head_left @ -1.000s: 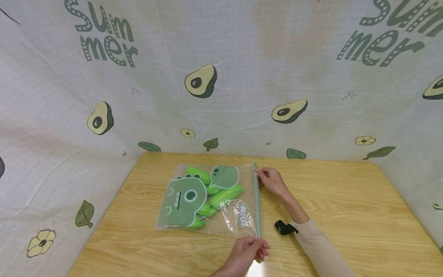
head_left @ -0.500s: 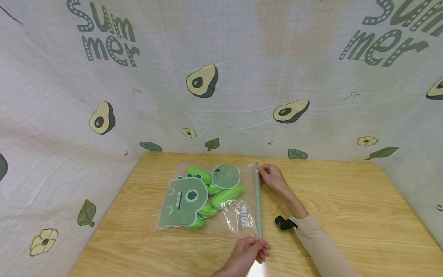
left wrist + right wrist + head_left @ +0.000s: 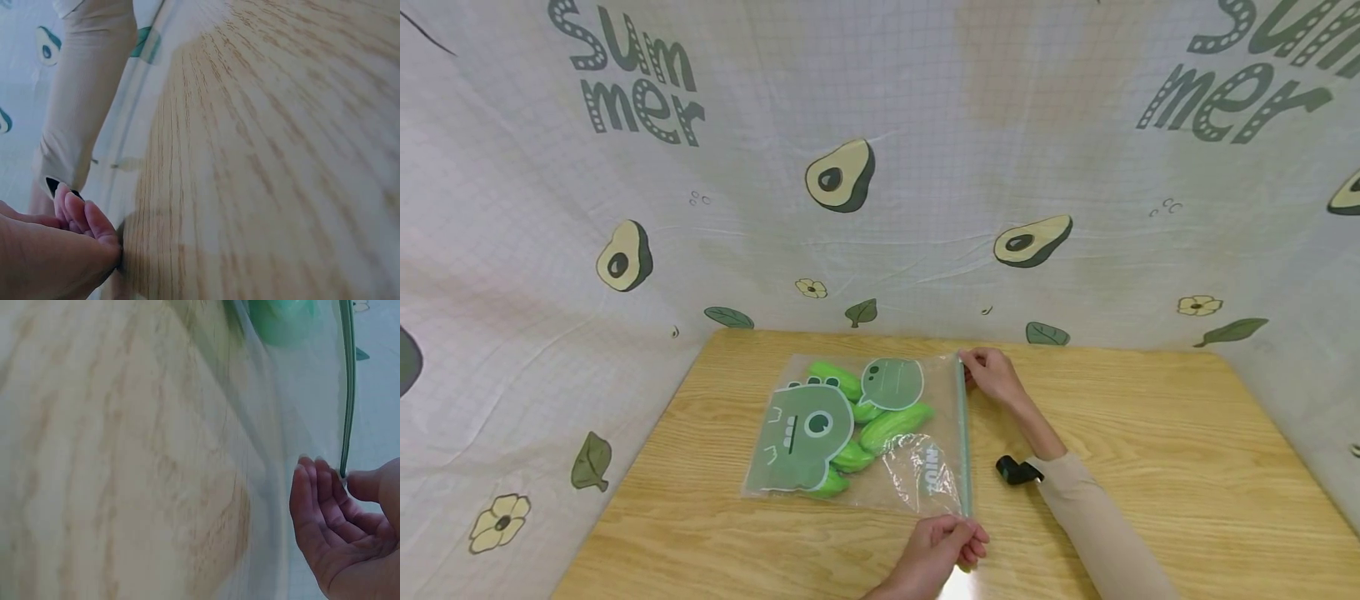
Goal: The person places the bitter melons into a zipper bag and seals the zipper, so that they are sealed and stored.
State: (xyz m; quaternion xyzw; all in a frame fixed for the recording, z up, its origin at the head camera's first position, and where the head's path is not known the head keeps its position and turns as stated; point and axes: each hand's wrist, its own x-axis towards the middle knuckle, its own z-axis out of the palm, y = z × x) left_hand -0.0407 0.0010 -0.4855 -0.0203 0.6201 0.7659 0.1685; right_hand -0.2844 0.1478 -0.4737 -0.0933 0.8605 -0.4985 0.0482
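A clear zip bag (image 3: 917, 467) with a green monster print lies on the table, its green zip strip (image 3: 964, 442) on the right side. Several bright green ridged pieces, cucumber-like vegetables (image 3: 895, 427), show inside it, partly covered by the print. My right hand (image 3: 994, 375) pinches the far end of the strip between thumb and fingers; in the right wrist view the strip (image 3: 348, 394) runs down to that pinch. At the near end of the strip, my left hand (image 3: 928, 550) pinches the bag's corner. The left wrist view hides that corner behind the hand (image 3: 56, 256).
The wooden table (image 3: 1150, 433) carries the bag left of its middle. A white cloth (image 3: 925, 275) printed with avocados hangs behind and at the sides. A small black device (image 3: 1017, 471) sits by the right sleeve (image 3: 1093, 517).
My right hand has slid a little farther away along the zip strip, up to its far corner. The left hand keeps its hold at the near corner.
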